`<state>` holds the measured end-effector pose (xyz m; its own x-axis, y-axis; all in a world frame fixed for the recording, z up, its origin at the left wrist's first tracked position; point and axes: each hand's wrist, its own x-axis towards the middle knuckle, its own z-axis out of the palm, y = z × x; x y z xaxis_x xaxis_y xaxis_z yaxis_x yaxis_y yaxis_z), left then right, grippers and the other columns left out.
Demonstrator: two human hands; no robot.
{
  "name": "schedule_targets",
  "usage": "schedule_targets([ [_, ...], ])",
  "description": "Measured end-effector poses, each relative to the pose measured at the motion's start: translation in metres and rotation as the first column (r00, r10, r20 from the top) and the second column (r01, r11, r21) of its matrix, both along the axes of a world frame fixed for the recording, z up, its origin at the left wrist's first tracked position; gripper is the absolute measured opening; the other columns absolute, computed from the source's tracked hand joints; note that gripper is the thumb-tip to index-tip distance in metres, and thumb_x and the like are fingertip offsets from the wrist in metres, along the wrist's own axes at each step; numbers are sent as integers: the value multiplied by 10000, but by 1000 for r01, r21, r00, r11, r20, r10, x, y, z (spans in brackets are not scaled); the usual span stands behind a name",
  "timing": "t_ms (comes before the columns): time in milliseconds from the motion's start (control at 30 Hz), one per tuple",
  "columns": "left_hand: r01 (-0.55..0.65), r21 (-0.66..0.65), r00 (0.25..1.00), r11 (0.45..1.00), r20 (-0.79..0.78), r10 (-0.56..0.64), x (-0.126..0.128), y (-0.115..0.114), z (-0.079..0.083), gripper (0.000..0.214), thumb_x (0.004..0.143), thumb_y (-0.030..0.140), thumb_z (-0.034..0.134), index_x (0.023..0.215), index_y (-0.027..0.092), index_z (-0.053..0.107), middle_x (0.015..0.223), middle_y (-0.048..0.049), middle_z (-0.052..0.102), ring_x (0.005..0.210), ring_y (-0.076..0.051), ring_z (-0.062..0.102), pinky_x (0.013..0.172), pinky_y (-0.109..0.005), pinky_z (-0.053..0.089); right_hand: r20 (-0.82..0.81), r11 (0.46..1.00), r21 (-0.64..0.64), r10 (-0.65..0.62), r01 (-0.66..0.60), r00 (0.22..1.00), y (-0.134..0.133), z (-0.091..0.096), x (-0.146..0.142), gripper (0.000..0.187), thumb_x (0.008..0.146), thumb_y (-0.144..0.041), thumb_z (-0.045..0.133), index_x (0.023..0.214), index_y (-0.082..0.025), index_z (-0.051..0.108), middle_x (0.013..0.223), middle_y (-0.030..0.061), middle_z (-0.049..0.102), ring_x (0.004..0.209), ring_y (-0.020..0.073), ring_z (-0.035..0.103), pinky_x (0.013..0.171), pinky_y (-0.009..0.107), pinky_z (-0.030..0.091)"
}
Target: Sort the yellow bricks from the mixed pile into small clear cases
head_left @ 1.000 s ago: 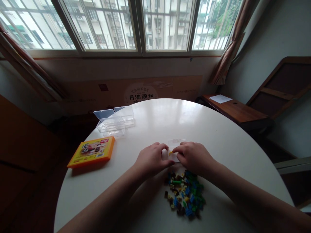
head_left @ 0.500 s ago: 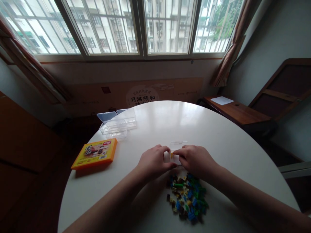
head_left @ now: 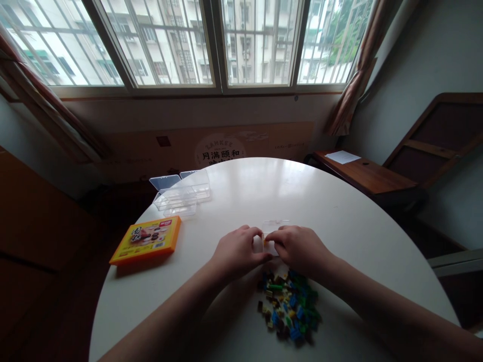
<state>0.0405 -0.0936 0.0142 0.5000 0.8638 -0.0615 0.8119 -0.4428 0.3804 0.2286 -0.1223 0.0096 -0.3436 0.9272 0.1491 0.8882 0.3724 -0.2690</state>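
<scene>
A small clear plastic box [head_left: 270,250] with its lid [head_left: 276,222] raised stands on the table between my hands. Around its left end my left hand [head_left: 239,251] is closed, thumb at the near side and fingers at the far side. My right hand [head_left: 302,246] reaches in from the right, its fingers curled and the index fingertip down inside the box. A yellow brick [head_left: 265,243] shows beneath that fingertip; whether it is gripped or only touched, I cannot tell. Just nearer to me lies a pile of small toy bricks [head_left: 292,306] in blue, green, brown, cream and yellow.
The white round table [head_left: 350,226] carries several clear plastic boxes [head_left: 181,196] at the far left. Closer on the left edge lies a yellow-orange game box [head_left: 149,239]. A wooden side table [head_left: 372,173] with paper [head_left: 342,157] on it stands beyond, at right.
The view has shifted very slightly. Both hands stay at the small box, and the right fingertip is still at the yellow brick inside it.
</scene>
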Motion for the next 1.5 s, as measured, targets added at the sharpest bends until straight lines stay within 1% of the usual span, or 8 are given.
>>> schedule_targets([
  [133, -6, 5, 1000, 1000, -2, 6, 0, 0, -1, 416, 741, 563, 661, 1059, 294, 664, 1002, -20, 668, 895, -229, 641, 715, -313, 471, -19, 1000, -8, 15, -16, 1000, 1, -1, 3, 351, 853, -205, 550, 1099, -369, 740, 949, -4, 741, 821, 177, 672, 697, 275, 459],
  [233, -9, -3, 1000, 1000, -1, 9, -1, -1, -1, 426, 739, 564, 663, 1068, 294, 665, 1012, -23, 669, 908, -232, 643, 723, -316, 477, -23, 1000, 15, 9, -9, 1000, 0, 0, 4, 358, 864, -199, 531, 1120, -349, 733, 967, 7, 739, 840, 180, 674, 712, 278, 463],
  [400, -17, 8, 1000, 1000, 7, 17, -1, -1, -2, 436, 729, 570, 674, 1069, 298, 665, 1011, -18, 674, 902, -233, 646, 735, -322, 484, 7, 1000, 2, -13, 13, 1000, -3, 1, 4, 297, 863, -200, 516, 1012, -287, 757, 955, 18, 748, 819, 191, 680, 674, 277, 453],
  [567, -15, 4, 1000, 1000, 6, 15, 0, -1, -2, 435, 727, 570, 673, 1061, 291, 666, 1002, -19, 673, 900, -229, 645, 720, -315, 476, 32, 1000, -1, -9, 9, 999, -1, -1, 3, 294, 861, -203, 519, 1006, -294, 758, 964, 20, 752, 813, 188, 678, 672, 278, 453],
  [733, -5, 10, 1000, 1000, 7, 5, 0, 0, -1, 399, 737, 567, 661, 1026, 291, 664, 978, -16, 667, 867, -224, 638, 685, -309, 457, 35, 1000, -2, -2, 2, 999, -1, 0, 1, 260, 860, -215, 527, 924, -303, 764, 960, 7, 755, 793, 183, 679, 673, 283, 459],
  [1000, -5, 7, 1000, 1000, 25, 5, 0, 1, -2, 396, 734, 556, 670, 1029, 293, 668, 978, -21, 666, 859, -225, 633, 678, -305, 444, 18, 1000, -4, -11, 11, 1000, -1, 0, 1, 259, 866, -230, 532, 946, -308, 765, 1003, 6, 762, 857, 202, 693, 710, 298, 477],
  [1267, 2, -2, 1000, 1000, 9, -2, 0, 1, -2, 419, 743, 579, 657, 1049, 292, 666, 1009, -21, 665, 894, -228, 632, 699, -309, 452, 21, 1000, -9, 7, -6, 1000, 1, -2, 0, 270, 858, -227, 551, 984, -333, 764, 997, -6, 766, 857, 193, 695, 725, 291, 488],
  [1500, -8, -14, 1000, 1000, 14, 8, 0, 0, 0, 400, 739, 561, 660, 1043, 301, 668, 999, -18, 665, 880, -229, 630, 692, -311, 443, -24, 1000, 1, 0, 0, 1000, -1, 2, 1, 336, 848, -204, 535, 1058, -345, 756, 989, -11, 769, 857, 197, 698, 722, 299, 493],
])
